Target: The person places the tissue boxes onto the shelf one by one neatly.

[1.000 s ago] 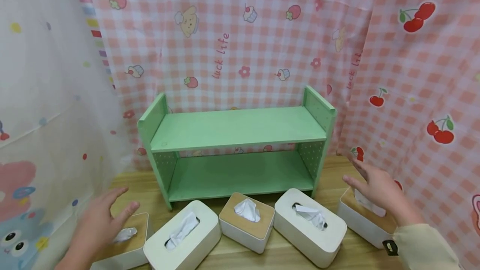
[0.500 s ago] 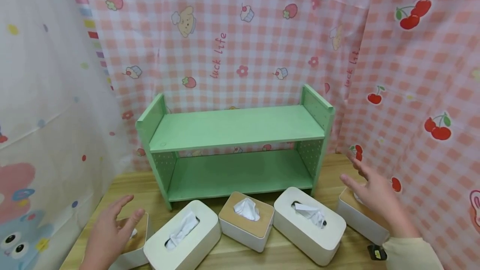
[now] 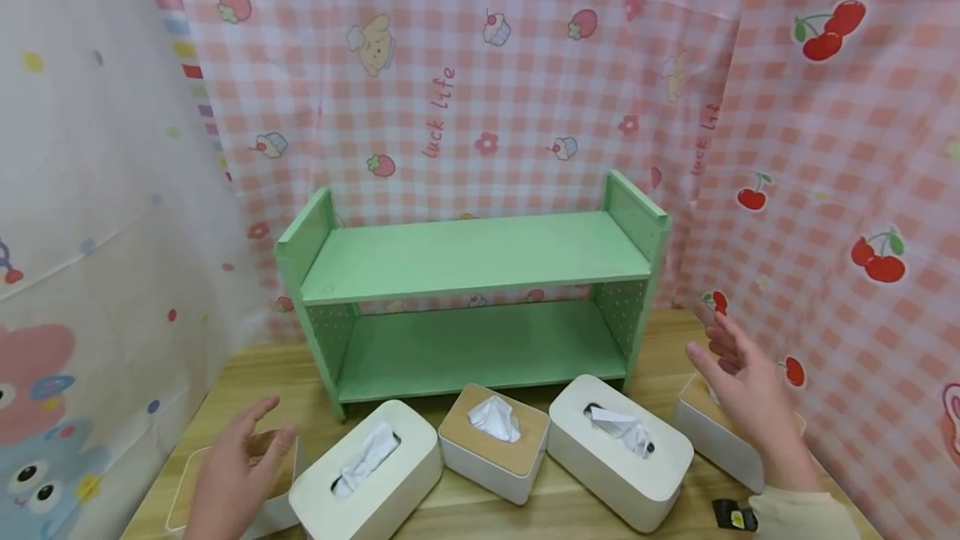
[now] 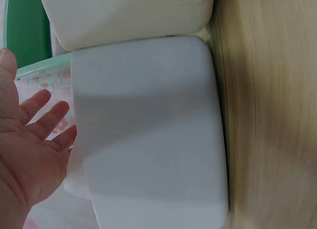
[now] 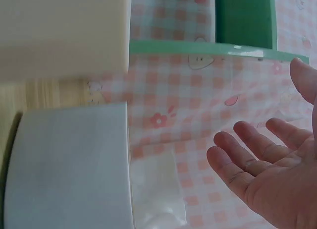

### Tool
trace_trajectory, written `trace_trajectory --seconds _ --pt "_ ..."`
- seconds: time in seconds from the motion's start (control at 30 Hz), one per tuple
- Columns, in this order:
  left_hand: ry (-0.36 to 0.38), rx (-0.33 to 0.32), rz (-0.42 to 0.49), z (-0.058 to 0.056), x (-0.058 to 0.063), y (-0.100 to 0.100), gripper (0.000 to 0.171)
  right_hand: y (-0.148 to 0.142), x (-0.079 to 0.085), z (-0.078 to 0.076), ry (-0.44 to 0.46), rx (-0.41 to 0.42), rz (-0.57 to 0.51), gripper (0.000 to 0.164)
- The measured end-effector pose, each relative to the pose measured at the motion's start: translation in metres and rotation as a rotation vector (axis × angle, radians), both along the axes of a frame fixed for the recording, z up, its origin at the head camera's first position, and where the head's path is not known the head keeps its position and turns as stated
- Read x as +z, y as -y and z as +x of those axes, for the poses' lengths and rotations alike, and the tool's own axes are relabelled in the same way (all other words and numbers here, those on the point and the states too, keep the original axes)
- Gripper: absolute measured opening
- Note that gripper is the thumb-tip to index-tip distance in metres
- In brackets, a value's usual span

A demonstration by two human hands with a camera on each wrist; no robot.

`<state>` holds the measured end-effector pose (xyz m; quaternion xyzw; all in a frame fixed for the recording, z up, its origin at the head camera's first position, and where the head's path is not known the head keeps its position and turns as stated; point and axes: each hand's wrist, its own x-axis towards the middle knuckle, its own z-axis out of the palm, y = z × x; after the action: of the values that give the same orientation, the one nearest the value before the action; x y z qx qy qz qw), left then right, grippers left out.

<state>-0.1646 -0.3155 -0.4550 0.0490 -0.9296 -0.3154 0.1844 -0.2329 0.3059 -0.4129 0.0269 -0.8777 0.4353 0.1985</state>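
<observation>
My left hand (image 3: 238, 473) is raised over the leftmost tissue box (image 3: 279, 513), which has a wooden lid and white sides. Its fingers are spread, holding nothing; in the left wrist view they are beside the box's white wall (image 4: 148, 130). Above the rightmost wooden-lidded tissue box (image 3: 716, 440) is my right hand (image 3: 753, 398), fingers relaxed and apart from the box in the right wrist view. Between the hands stand a white-lidded tissue box (image 3: 408, 440), a smaller wooden-lidded one (image 3: 521, 452) and another white-lidded one (image 3: 603, 457). Tissue sticks out of their tops.
Behind the boxes stands a green two-tier shelf (image 3: 480, 252) with raised side panels. Patterned cloth (image 3: 487, 65) hangs at the back and both sides. The boxes rest on a wooden table (image 3: 247, 373). A small black item (image 3: 733, 515) is beside the right sleeve.
My left hand has shifted right and slightly lower over the leftmost box. The right hand has turned a little and lowered slightly. The boxes and shelf have stayed in place.
</observation>
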Motion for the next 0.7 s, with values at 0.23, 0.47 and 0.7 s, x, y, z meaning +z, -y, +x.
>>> trace_trajectory --seconds 0.23,0.47,0.7 --pt "0.001 0.020 0.019 0.006 0.002 -0.010 0.067 0.014 -0.004 0.003 -0.007 -0.025 -0.144 0.074" --pt "0.032 0.044 0.058 0.009 0.003 -0.018 0.067 0.022 -0.005 0.011 0.029 -0.015 -0.342 0.071" --pt "-0.035 0.064 0.047 0.015 0.002 -0.026 0.060 0.029 -0.008 0.014 0.022 0.074 -0.590 0.071"
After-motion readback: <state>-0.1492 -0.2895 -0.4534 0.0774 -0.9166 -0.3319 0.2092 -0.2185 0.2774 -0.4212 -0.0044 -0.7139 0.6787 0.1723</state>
